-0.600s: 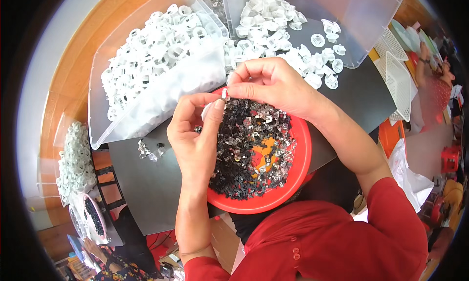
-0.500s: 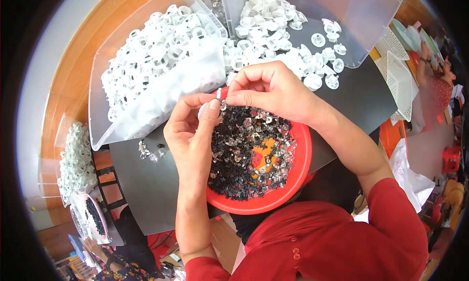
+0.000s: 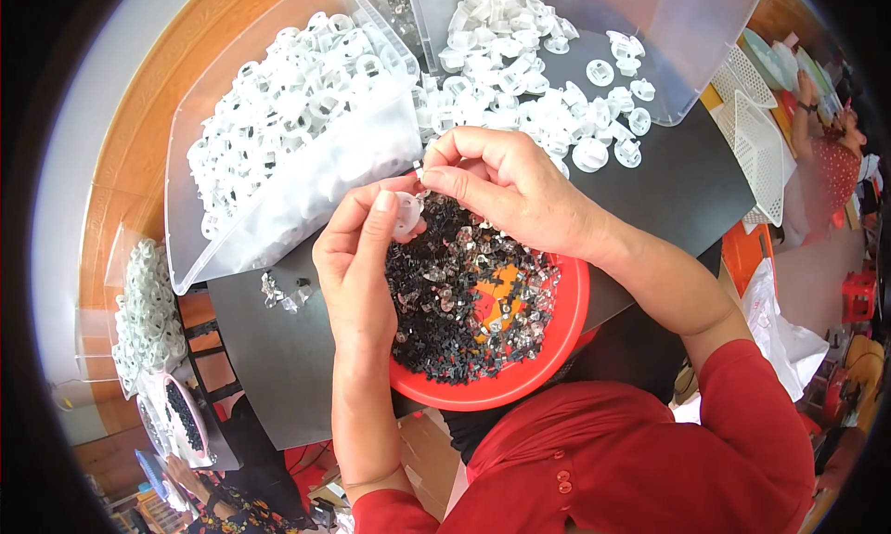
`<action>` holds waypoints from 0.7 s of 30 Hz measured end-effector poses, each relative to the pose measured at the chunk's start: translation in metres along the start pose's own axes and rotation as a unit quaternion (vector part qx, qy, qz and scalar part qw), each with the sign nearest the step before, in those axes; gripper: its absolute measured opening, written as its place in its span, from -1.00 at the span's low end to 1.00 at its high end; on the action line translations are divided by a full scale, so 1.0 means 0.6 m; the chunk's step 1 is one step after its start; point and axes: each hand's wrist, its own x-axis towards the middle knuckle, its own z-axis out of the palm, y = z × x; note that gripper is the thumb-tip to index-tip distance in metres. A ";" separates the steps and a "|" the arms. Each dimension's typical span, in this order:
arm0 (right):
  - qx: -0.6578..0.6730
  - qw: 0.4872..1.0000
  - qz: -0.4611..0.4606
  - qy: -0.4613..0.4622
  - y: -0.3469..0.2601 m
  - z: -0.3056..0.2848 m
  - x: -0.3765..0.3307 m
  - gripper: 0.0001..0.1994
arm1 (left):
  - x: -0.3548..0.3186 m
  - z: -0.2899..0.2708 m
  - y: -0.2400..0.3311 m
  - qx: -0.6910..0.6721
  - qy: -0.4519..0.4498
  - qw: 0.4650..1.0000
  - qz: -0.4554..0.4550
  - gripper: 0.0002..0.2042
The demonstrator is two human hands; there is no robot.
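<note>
My left hand (image 3: 357, 246) is closed on a round white plastic part (image 3: 406, 215), pinched between thumb and fingers over the far left rim of a red basin (image 3: 577, 322). Close beside it, my right hand (image 3: 506, 181) pinches a tiny pale piece (image 3: 418, 167) between thumb and forefinger; its exact kind is too small to tell. The two hands' fingertips nearly meet. Below them, the basin holds many small black pieces (image 3: 445, 339) mixed with small clear ones (image 3: 534, 316), and its orange and red bottom shows through in the middle.
A clear bin (image 3: 176, 246) full of white plastic parts tilts at the left. Another clear bin (image 3: 691, 61) lies at the back, with white parts (image 3: 520, 79) spilling onto the dark table (image 3: 269, 367). White baskets (image 3: 756, 154) stand at the right. Other people are nearby on both sides.
My left thumb has shifted, so more of the round white part shows. My right hand has moved slightly left and toward me, with its fingertips still pinched.
</note>
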 end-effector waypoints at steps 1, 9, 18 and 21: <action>0.000 1.000 -0.001 0.000 0.001 0.001 0.000 -0.88 | 0.001 0.000 0.000 -0.034 -0.010 0.999 -0.009 -0.76; -0.208 0.941 -0.255 0.080 0.025 0.006 0.009 -0.92 | 0.004 0.007 0.004 -0.100 -0.011 0.994 -0.040 -0.67; -0.242 0.940 -0.234 0.048 0.019 0.006 0.005 -0.91 | 0.001 0.004 0.003 -0.083 -0.036 0.995 -0.048 -0.65; -0.239 0.938 -0.249 0.043 0.022 0.007 0.005 -0.91 | 0.001 0.003 0.000 -0.091 -0.039 0.994 -0.047 -0.65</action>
